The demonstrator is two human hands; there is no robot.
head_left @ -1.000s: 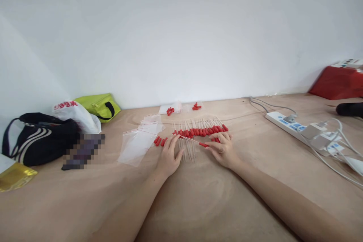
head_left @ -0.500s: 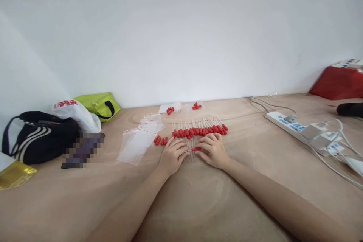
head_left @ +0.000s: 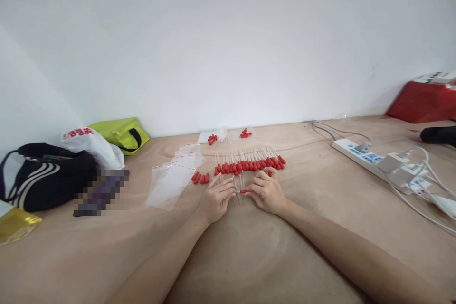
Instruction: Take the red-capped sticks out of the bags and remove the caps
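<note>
My left hand point(head_left: 216, 198) pinches a thin clear glass dropper tube, mostly hidden by the fingers. My right hand point(head_left: 264, 191) has its fingers closed on a red rubber dropper bulb point(head_left: 243, 191), whose left end meets the tube between the two hands. Below them a few clear tubes point(head_left: 241, 199) lie on the table. Just beyond the hands runs a row of droppers with red bulbs point(head_left: 254, 165) toward me and tubes pointing to the wall. Several loose red bulbs point(head_left: 200, 178) rest left of that row.
Clear zip bags point(head_left: 169, 185) overlap on the left; two bags with red-bulbed pieces point(head_left: 213, 138) lie near the wall. A black bag point(head_left: 53, 175), a white plastic bag point(head_left: 90, 145) and a green pouch point(head_left: 124, 135) stand far left. A power strip point(head_left: 359, 153) with cables crosses the right.
Both hands stay together in nearly the same place. Less of the red bulb shows between them, with the right fingers covering more of it. The view has shifted slightly.
</note>
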